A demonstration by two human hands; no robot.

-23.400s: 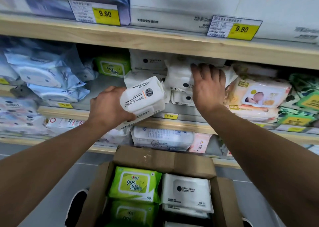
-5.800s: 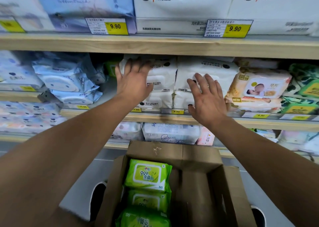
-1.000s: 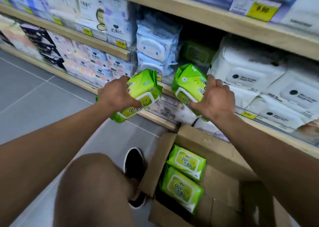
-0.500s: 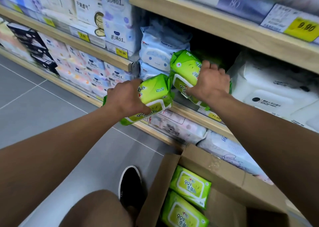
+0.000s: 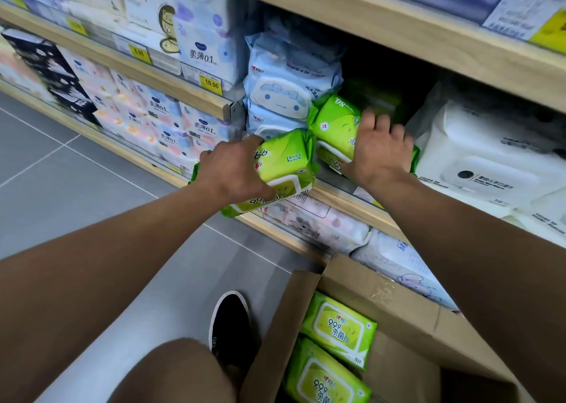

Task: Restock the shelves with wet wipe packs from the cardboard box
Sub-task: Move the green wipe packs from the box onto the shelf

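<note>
My left hand (image 5: 235,169) grips a green wet wipe pack (image 5: 284,163) just in front of the wooden shelf edge (image 5: 346,202). My right hand (image 5: 378,151) presses a second green pack (image 5: 333,126) into the dark gap on the shelf, between the blue packs (image 5: 288,87) and the white packs (image 5: 490,157). The open cardboard box (image 5: 395,301) stands on the floor below, with two more green packs (image 5: 338,329) showing inside.
Shelves above and below are stocked with tissue and wipe packs, with yellow price tags (image 5: 211,83) on the edges. Grey tiled floor (image 5: 76,175) lies to the left. My knee (image 5: 177,369) and a black shoe (image 5: 229,320) are beside the box.
Both hands have moved further toward the shelf with the green packs. The right-hand pack has gone deeper into the gap, and the left-hand pack has come up to the shelf edge.
</note>
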